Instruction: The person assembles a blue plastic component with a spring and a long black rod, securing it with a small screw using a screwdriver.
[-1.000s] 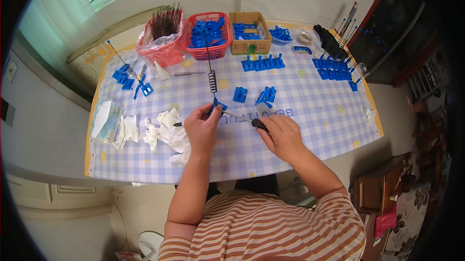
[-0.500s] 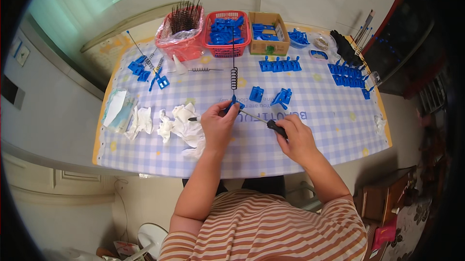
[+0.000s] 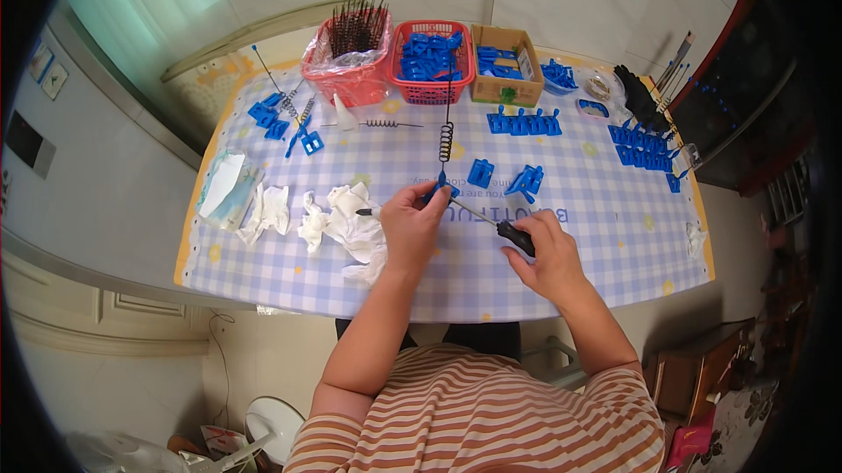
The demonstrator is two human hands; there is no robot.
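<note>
My left hand (image 3: 410,225) pinches a small blue plastic piece (image 3: 449,189), mostly hidden by its fingers. A black wire rod with a coiled spring (image 3: 446,141) rises from that piece, pointing away from me. In my right hand (image 3: 554,262) is a screwdriver (image 3: 516,239) with a black handle; its shaft slants up-left, and the tip meets the blue piece. The fingers rest over the handle while the thumb stands a little off it. Just beyond lie a blue plastic block (image 3: 480,173) and another blue piece with a lever (image 3: 526,182).
At the back stand a lined red basket (image 3: 338,87) of black rods, a red basket (image 3: 430,91) of blue parts and a cardboard box (image 3: 500,89). Rows of blue pieces (image 3: 524,124) lie right. Crumpled white tissues (image 3: 353,220) and blue assemblies (image 3: 272,118) are left.
The whole view has shifted, so the table appears farther right. My right thumb has come away from the screwdriver handle. The left hand keeps its pinch on the blue piece.
</note>
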